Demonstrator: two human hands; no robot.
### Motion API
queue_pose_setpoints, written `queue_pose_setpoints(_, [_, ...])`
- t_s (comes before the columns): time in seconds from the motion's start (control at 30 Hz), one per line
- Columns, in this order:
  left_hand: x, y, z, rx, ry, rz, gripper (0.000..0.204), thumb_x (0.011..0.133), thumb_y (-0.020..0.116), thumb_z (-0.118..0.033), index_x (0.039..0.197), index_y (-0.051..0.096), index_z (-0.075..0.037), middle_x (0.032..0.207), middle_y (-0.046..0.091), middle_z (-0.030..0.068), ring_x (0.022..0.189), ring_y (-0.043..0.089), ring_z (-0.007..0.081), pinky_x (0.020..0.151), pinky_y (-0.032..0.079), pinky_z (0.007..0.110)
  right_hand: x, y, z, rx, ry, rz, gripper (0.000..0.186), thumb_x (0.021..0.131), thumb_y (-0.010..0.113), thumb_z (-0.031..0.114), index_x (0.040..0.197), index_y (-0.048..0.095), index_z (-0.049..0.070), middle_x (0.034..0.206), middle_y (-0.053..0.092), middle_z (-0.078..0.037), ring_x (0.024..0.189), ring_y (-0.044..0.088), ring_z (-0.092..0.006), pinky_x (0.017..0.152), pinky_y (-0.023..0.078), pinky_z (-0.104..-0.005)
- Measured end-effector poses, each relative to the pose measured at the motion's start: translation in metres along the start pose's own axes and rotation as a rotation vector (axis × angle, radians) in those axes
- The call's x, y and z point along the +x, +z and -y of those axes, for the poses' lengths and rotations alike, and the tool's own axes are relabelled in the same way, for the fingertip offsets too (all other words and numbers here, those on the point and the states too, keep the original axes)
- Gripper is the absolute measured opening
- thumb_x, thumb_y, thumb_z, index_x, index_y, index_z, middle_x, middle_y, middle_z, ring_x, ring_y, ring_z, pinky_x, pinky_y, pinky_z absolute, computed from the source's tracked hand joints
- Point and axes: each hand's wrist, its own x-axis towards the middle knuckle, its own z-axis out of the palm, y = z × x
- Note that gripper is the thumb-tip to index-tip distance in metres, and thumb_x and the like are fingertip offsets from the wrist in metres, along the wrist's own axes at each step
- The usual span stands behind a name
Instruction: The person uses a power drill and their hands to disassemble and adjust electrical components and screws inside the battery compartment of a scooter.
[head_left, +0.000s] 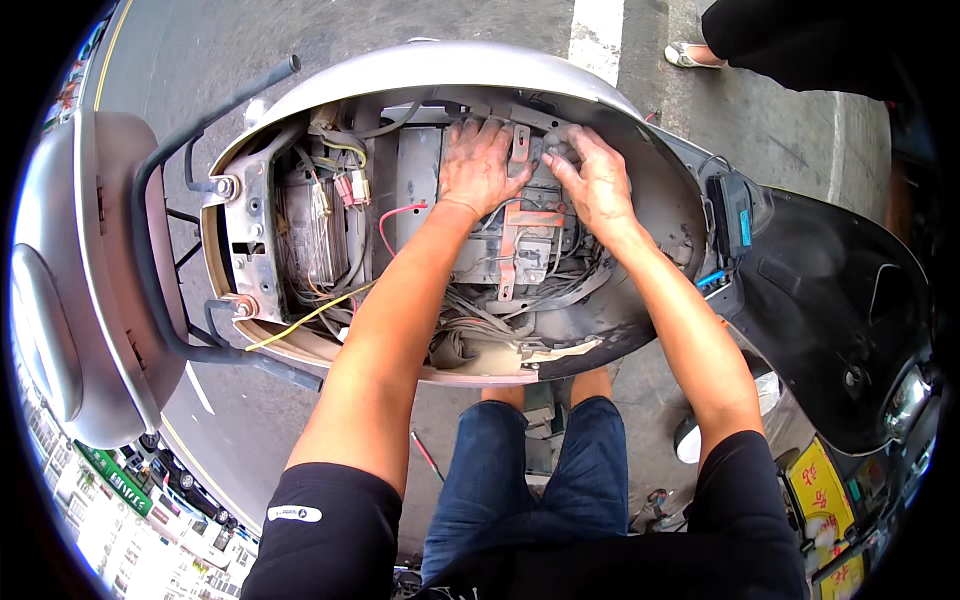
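Note:
An open scooter body [480, 62] stands across my view, and both my hands reach into its dusty compartment. My left hand [478, 165] lies on a grey box-like part near the far side, its fingers stretched forward and thumb spread to the right. To its right, my right hand [597, 185] is bent at the far inner wall. Its thumb and fingers curl around a small greyish part that I cannot make out. Between and below the hands is a metal bracket with a reddish strap [510, 245] over grey boxes. A red wire [400, 210] curves up beside my left forearm.
Connectors [352, 187] and a finned unit sit at the compartment's left. A yellow wire [310, 320] hangs over the near rim. Left are a black tubular rack [150, 200] and silver top case [85, 290]; right, a raised black seat [830, 300]. A person's foot [692, 55] shows far right.

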Motion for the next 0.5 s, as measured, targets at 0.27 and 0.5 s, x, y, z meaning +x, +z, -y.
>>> queue_pose_setpoints(0.27, [-0.006, -0.004, 0.008, -0.030, 0.020, 0.011, 0.054, 0.074, 0.066, -0.048, 0.104, 0.062, -0.004, 0.106, 0.057, 0.0114, 0.104, 0.050, 0.0276, 0.096, 0.034, 0.043, 0.020, 0.039, -0.016, -0.173, -0.101, -0.059, 0.031, 0.077, 0.070, 0.011, 0.103, 0.058, 0.000, 0.094, 0.060, -0.020, 0.086, 0.059, -0.0399, 0.074, 0.048, -0.0410])
queue_pose_setpoints(0.5, [-0.012, 0.002, 0.011, -0.001, 0.025, 0.012, 0.060, 0.075, 0.064, -0.050, 0.112, 0.058, -0.004, 0.108, 0.056, 0.0120, 0.105, 0.050, 0.0268, 0.097, 0.033, 0.042, 0.024, 0.040, -0.011, -0.337, -0.170, 0.018, 0.021, 0.081, 0.067, 0.011, 0.097, 0.060, 0.001, 0.091, 0.060, -0.016, 0.083, 0.060, -0.0352, 0.072, 0.048, -0.0384])
